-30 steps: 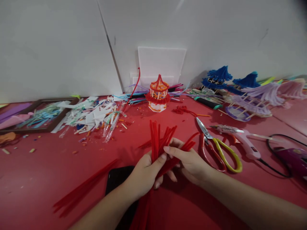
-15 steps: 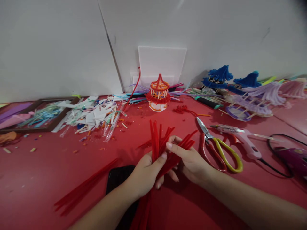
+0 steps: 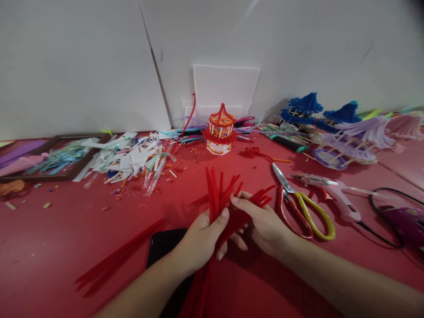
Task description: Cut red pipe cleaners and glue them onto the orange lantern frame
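My left hand is closed around a bunch of red pipe cleaners, thumb across the front, their ends fanning out above and hanging below. To the right, my right hand grips more stems of the same red bundle between thumb and fingers, its fingertips partly hidden behind them. More red pipe cleaners lie on the table to the left. A black phone is partly covered by my left forearm. Beyond my hands stands a small orange, red and white pavilion model.
Scissors with red and yellow handles lie right of my hands, beside a pink glue gun with a black cord. White scraps and a brown frame are at left. Blue and lilac models sit back right.
My right hand has shifted slightly right along with its pipe cleaners, opening the fan a little between the hands. My left hand stays nearly in place; the view has moved slightly.
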Demonstrator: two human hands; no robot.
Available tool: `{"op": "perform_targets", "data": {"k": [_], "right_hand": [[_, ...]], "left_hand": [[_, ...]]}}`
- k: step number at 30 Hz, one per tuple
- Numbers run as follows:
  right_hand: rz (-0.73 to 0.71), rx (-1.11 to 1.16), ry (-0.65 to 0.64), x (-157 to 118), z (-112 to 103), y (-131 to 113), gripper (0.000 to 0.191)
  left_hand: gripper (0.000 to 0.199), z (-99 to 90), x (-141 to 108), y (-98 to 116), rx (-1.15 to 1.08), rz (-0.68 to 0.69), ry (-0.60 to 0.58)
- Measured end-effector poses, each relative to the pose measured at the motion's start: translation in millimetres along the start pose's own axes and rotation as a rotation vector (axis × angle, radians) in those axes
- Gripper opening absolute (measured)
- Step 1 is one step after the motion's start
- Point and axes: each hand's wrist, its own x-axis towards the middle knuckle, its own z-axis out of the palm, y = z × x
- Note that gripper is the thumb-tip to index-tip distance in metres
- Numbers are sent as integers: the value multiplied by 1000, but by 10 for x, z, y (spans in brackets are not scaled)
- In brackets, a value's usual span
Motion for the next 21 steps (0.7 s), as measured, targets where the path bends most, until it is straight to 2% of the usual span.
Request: {"op": "perform_targets", "data": {"k": [2,6,8,10,13,15,17,19,21], "right_hand": [[-15,7,-24,-11,9,-10,32],[-61,-82,-198,-61,24,6,34],[-74,-128,-215,-67,15,17,31],[-159,-104,-95,-34,-17,6,32],[-423,-52,179,72,-100,-65,38],[-524,-52,232,135,-145,-114,37],[-512,-32,188,158,-153,-126,34],[-430,-25,84,136,-125,-90,36],[-346,-118,-25,96,-90,-27,37]], "left_hand": [[53,-3,2,0,-17,-7,30],[48,-11,-5,21,-30,-30,64],[45,-22,-8,15,-54,-48,72],[45,-33,-7,-5,-83,-55,77],[53,-38,-8,-28,-60,-65,65],[55,-34,-15,-23,-2,-69,62],[56,-25,-26,-7,38,-69,62],[53,-18,-34,9,17,-71,78],[49,-14,-33,15,-40,-79,96]]}}
